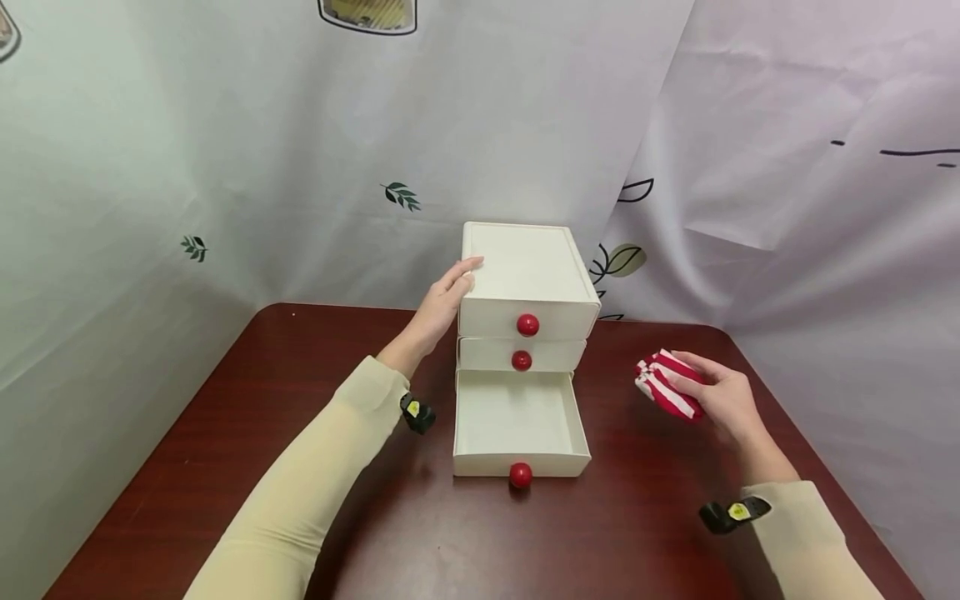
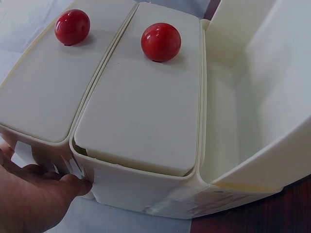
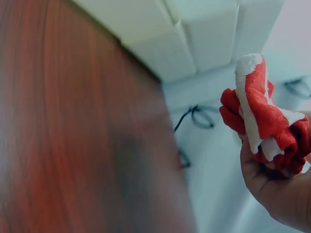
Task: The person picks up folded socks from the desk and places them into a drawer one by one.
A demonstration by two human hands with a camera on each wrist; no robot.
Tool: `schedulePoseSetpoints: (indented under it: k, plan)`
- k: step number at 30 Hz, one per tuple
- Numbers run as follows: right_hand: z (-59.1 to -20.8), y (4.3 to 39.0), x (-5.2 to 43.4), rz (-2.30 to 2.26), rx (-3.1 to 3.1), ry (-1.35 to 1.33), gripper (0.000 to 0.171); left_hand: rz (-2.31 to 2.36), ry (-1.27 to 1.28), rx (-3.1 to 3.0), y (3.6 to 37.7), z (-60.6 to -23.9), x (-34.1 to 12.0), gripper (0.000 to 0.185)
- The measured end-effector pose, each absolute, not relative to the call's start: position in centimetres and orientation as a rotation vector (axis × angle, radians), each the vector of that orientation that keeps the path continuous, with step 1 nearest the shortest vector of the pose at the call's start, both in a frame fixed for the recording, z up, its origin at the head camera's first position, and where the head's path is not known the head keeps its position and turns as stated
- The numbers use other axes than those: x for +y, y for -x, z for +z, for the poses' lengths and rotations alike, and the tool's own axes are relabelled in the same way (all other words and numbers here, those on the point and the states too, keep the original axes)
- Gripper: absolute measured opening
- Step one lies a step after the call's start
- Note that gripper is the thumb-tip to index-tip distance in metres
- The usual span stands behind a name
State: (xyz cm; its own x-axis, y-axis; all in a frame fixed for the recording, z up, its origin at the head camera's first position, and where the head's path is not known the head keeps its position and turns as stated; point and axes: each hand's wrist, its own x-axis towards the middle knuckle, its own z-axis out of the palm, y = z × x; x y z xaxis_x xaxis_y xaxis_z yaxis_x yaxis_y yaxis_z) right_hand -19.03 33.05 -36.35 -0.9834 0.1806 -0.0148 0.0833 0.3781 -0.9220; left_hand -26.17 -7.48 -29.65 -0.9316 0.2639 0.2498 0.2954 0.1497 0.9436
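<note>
A small white three-drawer cabinet (image 1: 525,262) with round red knobs stands on the table. Its bottom drawer (image 1: 517,412) is pulled out, and the inside is bare; the upper two drawers are shut. My left hand (image 1: 442,302) rests against the cabinet's left side, fingertips over its top edge. In the left wrist view that hand (image 2: 41,194) touches the side wall beside the top drawer. Off to the cabinet's right, my right hand (image 1: 727,400) holds a bunched red-and-white striped cloth (image 1: 670,385) above the table; the cloth (image 3: 265,114) is pinched between thumb and fingers.
The dark red-brown wooden table (image 1: 315,367) lies under everything. Behind it and at both sides hangs a pale printed curtain (image 1: 315,150). A red knob (image 1: 521,476) sticks out from the open drawer's front.
</note>
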Motion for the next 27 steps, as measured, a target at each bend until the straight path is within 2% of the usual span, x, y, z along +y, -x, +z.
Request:
schedulePoseSetpoints:
  k: [13,27]
  plan:
    - [-34.0,17.3,26.5,1.735,-2.582,-0.027,0.057,-1.969,0.580,-2.353,26.1,-29.7,-7.6,0.043]
    - [-35.2,17.6,20.9,1.778,-2.688,-0.218,0.049,-1.962,0.570,-2.352,26.2,-29.8,-7.6,0.043]
